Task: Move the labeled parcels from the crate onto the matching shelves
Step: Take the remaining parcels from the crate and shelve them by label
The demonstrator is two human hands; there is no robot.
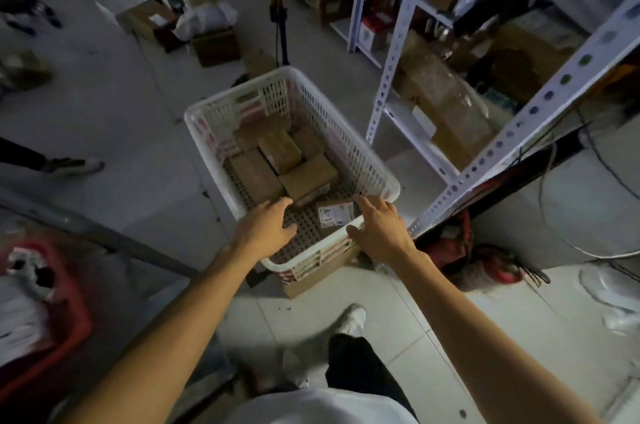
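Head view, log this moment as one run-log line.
left hand: open, inside crate | right hand: open, over near rim | labeled parcel: between hands, ungripped

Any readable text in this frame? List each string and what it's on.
"A-1": large print on the white label of the small parcel lying in the near corner of the white crate; read with the label turned sideways.
Smaller print on that same label: too small to read.
Brown parcels deeper in the crate: no label faces the camera.
Boxes on the metal shelves: too blurred to read.
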